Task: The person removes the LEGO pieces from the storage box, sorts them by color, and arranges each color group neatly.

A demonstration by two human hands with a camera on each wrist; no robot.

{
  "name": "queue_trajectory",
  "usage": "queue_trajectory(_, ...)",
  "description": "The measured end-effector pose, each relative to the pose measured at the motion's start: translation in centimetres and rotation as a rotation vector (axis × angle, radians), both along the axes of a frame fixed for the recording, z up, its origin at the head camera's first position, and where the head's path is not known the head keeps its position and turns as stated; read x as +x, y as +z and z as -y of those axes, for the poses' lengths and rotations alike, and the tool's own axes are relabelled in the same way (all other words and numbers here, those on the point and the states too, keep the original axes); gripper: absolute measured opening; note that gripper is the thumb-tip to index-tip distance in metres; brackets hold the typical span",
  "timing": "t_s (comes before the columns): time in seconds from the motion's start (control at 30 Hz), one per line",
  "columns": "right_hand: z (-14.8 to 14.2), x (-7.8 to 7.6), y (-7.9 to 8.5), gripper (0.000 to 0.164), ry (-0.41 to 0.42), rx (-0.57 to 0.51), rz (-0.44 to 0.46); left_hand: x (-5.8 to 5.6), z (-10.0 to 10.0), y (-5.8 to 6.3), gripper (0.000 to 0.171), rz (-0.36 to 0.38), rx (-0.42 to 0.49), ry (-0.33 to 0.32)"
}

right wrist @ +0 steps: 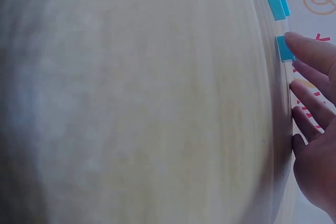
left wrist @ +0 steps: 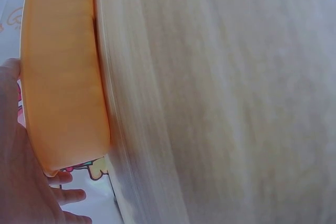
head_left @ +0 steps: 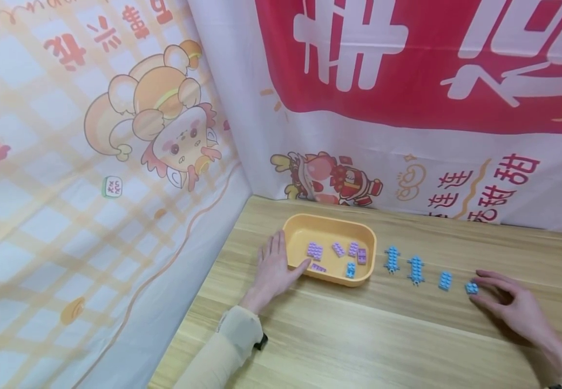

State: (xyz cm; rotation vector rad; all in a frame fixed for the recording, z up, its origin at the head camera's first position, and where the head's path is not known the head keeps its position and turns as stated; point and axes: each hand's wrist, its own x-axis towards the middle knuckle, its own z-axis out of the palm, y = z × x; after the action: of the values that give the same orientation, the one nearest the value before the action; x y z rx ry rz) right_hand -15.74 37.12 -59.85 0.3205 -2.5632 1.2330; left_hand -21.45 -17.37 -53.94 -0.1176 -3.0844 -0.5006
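My left hand [head_left: 273, 270] rests against the left end of a yellow-orange plastic tray [head_left: 329, 220]. Its fingers lie fairly straight along the outside, and the thumb reaches over the front rim. The left wrist view shows the tray's side wall [left wrist: 63, 77] beside that hand [left wrist: 26, 171]. Over on the right, my right hand [head_left: 516, 305] pinches a small blue building brick [head_left: 472, 288] on the table between thumb and index finger. The other fingers of the right hand [right wrist: 320, 150] are spread beside the brick [right wrist: 284, 49] in the right wrist view.
Inside the tray are several purple bricks [head_left: 315, 250] and one blue brick [head_left: 351, 269]. Between tray and right hand stand a blue brick [head_left: 445, 280] and two long blue pieces with side pegs [head_left: 392, 260]. Printed cloth [head_left: 261, 135] hangs behind and left of the wooden table [head_left: 358, 340].
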Motion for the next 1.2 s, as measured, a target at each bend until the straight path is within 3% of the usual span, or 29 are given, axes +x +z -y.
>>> queue_trajectory(0.1,-0.1,0.0,0.1,0.041,0.008,-0.012,0.009,0.0,0.0,0.0,0.12,0.0,-0.004,0.001)
queue_trajectory(0.27,-0.2,0.0,1.1,0.058,0.016,-0.038,0.117,-0.1,0.0,0.0,0.12,-0.004,-0.013,0.0)
queue_trajectory(0.53,1.6,-1.2,4.7,0.061,-0.025,0.04,0.174,-0.1,-0.1,0.1,0.117,-0.015,0.004,-0.008)
queue_trajectory(0.67,3.6,-2.3,6.8,0.063,0.02,0.042,0.201,-0.1,-0.1,0.1,0.118,-0.011,0.001,-0.009)
queue_trajectory(1.2,13.2,-5.1,10.0,0.05,0.207,0.039,0.103,0.0,0.0,0.0,0.118,-0.011,0.022,-0.014)
